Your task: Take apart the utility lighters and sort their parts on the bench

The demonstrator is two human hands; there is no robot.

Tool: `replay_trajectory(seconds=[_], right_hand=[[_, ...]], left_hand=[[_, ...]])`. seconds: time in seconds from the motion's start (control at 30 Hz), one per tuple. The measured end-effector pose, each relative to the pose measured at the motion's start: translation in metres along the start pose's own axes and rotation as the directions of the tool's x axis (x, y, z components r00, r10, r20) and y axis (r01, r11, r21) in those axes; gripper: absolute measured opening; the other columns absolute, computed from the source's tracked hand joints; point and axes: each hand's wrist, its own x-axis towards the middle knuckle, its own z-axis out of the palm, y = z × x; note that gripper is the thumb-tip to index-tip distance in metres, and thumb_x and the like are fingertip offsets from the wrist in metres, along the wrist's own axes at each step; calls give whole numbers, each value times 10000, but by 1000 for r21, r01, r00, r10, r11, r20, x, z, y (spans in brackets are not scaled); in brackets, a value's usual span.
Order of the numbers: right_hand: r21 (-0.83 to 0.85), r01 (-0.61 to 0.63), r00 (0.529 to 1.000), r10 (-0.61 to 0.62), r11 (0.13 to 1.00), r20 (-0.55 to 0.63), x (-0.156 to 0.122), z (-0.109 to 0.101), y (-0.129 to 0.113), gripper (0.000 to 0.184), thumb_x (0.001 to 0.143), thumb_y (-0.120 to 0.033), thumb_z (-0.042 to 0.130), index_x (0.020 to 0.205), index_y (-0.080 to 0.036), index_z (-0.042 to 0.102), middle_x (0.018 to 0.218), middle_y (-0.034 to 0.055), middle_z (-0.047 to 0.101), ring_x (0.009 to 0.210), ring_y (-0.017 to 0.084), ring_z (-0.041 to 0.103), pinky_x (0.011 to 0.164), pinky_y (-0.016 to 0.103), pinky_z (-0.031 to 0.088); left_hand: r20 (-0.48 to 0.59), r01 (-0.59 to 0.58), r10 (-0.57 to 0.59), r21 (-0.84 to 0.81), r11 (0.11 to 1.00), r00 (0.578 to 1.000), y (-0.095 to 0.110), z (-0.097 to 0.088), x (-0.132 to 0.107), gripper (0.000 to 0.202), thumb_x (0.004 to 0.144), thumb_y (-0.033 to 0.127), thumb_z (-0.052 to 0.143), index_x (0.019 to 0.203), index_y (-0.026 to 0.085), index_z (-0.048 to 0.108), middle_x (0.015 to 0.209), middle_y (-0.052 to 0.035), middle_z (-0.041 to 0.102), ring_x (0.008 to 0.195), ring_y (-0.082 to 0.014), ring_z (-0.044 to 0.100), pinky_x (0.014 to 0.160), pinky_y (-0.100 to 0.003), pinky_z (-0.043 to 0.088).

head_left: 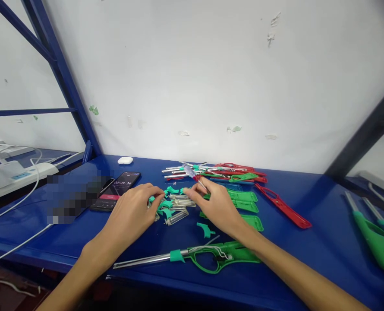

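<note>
My left hand point(136, 205) is closed, its fingertips together at the left side of a pile of teal plastic triggers point(166, 204) and clear fuel tanks point(177, 217). What its fingers hold, if anything, is hidden. A screwdriver point(189, 170) with a clear and red handle sticks up out of my right hand point(216, 201), which is closed around it. The right thumb and fingertip reach the pile's right edge. Nearer to me lies an opened gas lighter point(211, 258) with a green half shell, white wires and a metal tube. One loose trigger point(205, 230) rests just above it.
Behind the hands lie several metal lighter tubes point(182, 169) and red shells. Green half shells point(248, 195) and a red shell point(284, 208) are to the right, with assembled green lighters point(375, 239) beyond. A phone point(119, 190) and white earbud case point(125, 160) stand left.
</note>
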Motion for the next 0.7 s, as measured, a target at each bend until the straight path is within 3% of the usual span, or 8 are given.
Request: replay_trajectory(seconds=[0.13, 0.23, 0.37, 0.53, 0.7], right_hand=[[276, -116, 993, 119, 954, 6, 6, -9, -7, 513, 1010, -706, 442, 761, -257, 447, 882, 68, 694, 810, 228, 672, 776, 369, 512], [444, -162, 985, 171, 882, 19, 10, -18, -9, 484, 941, -702, 525, 787, -262, 394, 954, 59, 663, 755, 199, 632, 704, 345, 520], [555, -161, 979, 203, 816, -14, 12, -25, -12, 378, 891, -606, 644, 851, -266, 484, 881, 17, 547, 658, 159, 475, 578, 292, 428], [590, -177, 977, 211, 787, 12, 9, -22, -15, 350, 858, -586, 724, 900, -256, 614, 728, -51, 311, 561, 131, 228, 471, 275, 214], [565, -191, 980, 190, 803, 61, 6, -15, -12, 385, 881, -613, 720, 937, -234, 678, 736, -54, 372, 525, 99, 225, 451, 276, 161]], left_hand=[[13, -104, 105, -55, 993, 994, 21, 4, -10, 272, 1050, 308, 509, 1009, 232, 768, 965, -53, 757, 896, -238, 682, 749, -338, 489], [65, -246, 258, -152, 957, 964, 44, 13, -24, 212, 1056, 265, 543, 1017, 265, 751, 1016, -24, 734, 959, -214, 670, 840, -344, 525], [172, -374, 427, -269, 887, 888, 67, 27, -42, 163, 1049, 204, 590, 1114, 286, 716, 1143, -26, 689, 1056, -222, 643, 905, -370, 553], [276, -366, 411, -202, 909, 869, 73, 36, -49, 215, 1067, 192, 537, 1184, 289, 689, 1184, -48, 667, 1097, -262, 625, 918, -430, 583], [266, -346, 385, -182, 920, 884, 74, 35, -48, 296, 1078, 208, 526, 1334, 327, 615, 1198, -37, 675, 1072, -256, 674, 846, -417, 612]])
